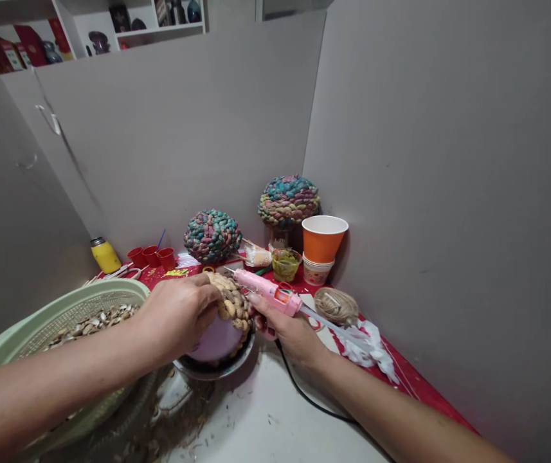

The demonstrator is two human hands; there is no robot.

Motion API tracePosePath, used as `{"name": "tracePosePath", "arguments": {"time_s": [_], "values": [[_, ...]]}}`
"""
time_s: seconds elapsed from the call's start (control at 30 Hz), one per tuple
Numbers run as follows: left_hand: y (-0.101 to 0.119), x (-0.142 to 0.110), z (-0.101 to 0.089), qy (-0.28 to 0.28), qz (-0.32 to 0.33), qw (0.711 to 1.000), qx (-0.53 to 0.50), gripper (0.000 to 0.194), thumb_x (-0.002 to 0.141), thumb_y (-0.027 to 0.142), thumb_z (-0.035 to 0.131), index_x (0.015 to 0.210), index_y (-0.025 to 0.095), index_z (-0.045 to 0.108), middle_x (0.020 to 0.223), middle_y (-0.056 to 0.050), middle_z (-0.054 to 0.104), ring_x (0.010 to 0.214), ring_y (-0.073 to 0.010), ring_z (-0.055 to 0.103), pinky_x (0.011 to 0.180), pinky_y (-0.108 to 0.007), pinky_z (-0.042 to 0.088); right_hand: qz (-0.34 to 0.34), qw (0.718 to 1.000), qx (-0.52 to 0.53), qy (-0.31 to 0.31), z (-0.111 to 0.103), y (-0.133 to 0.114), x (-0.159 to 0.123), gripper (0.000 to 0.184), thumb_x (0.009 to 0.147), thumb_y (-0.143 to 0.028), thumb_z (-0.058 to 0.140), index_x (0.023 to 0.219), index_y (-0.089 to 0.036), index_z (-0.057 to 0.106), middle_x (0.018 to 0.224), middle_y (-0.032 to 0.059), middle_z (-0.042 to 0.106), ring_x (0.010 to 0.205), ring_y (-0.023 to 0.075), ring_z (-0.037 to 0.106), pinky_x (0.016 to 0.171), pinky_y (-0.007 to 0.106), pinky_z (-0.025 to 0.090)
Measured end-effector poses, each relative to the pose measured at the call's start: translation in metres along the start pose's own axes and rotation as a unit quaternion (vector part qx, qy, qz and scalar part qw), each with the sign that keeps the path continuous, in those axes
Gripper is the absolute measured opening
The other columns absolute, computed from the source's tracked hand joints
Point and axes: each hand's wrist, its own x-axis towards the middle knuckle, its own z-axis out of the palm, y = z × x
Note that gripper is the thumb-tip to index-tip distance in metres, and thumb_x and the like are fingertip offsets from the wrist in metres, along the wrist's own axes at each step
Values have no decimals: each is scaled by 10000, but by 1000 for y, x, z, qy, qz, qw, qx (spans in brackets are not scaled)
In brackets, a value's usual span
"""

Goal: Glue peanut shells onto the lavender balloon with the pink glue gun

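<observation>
A rounded lilac form (217, 341) sits in a dark metal bowl (215, 374), its upper and right sides covered with tan peanut shells (231, 299). My left hand (181, 315) is closed, with curled fingers against the shells at the form's upper left. Its fingertips are partly hidden, so I cannot tell whether a loose shell is between them. My right hand (289, 325) grips a pink hot glue gun (268, 289) on the right of the form. The nozzle points left, above the shells, and a clear glue stick (326, 321) extends from the back.
A green basket (9, 337) of shells stands left. Behind are two colourful shell-covered domes (212, 236), red cups (151, 256), a yellow bottle (106, 256) and an orange cup (323, 241). Twine (337, 305) lies right, and a black cord (307, 395) crosses the white surface.
</observation>
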Motion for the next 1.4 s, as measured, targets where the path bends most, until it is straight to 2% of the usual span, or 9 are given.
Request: {"name": "tracePosePath", "arguments": {"time_s": [0.27,0.5,0.67,0.9,1.07,1.17,1.23,1.33,1.4], "values": [[-2,-5,3,-30,-2,998,56,183,884,152,468,868,184,648,840,-46,640,681,-166,605,581,-262,432,18,1000,5,0,0,3,1,516,655,-685,727,673,-179,627,569,-13,538,515,113,431,486,258,298],[-3,-3,4,-40,69,995,52,207,847,130,496,877,202,687,810,-43,602,675,-163,564,543,-254,399,21,1000,10,5,1,-3,-1,519,619,-684,741,648,-181,613,551,-21,522,510,109,414,484,257,286],[-7,-3,5,-20,111,993,47,240,907,153,455,882,190,691,823,-51,616,710,-160,579,573,-253,428,21,1000,8,1,0,-2,0,485,636,-657,743,634,-192,603,543,-20,516,496,111,395,475,267,265],[-6,-6,4,-30,163,982,90,213,942,150,421,901,166,629,905,-77,638,815,-195,584,676,-298,475,8,1000,4,-6,1,-5,-2,515,634,-690,727,629,-190,601,552,-15,513,512,121,417,477,267,275],[-6,-6,3,-1,219,969,116,187,934,109,409,851,161,569,826,-66,645,744,-186,569,694,-309,463,-8,1000,-7,-5,-2,-4,-2,521,642,-696,720,619,-186,615,554,-6,531,515,125,425,489,270,305],[-6,-11,1,57,193,977,68,140,921,113,440,867,172,554,797,-49,638,734,-177,580,653,-283,458,-27,1000,-11,4,-6,-1,-1,516,682,-683,706,611,-183,603,559,-8,523,531,128,426,508,272,317],[-4,-20,0,105,135,985,14,88,909,123,480,897,190,536,785,-22,633,711,-157,587,627,-259,457,-45,999,-7,8,-7,-4,-3,502,702,-673,704,634,-187,595,572,-18,507,538,124,410,510,267,315],[6,-39,4,153,55,983,-79,125,885,120,531,962,214,498,761,19,619,640,-117,583,589,-224,458,-89,995,33,-26,-1,-16,-15,468,731,-631,711,626,-197,573,572,-33,461,526,113,365,501,258,313],[14,-51,10,170,42,974,-143,188,878,107,538,1017,219,479,783,20,625,649,-108,600,606,-214,476,-113,989,71,-63,7,-27,-28,458,737,-587,733,575,-200,548,554,-40,431,508,106,345,502,257,332]]}}
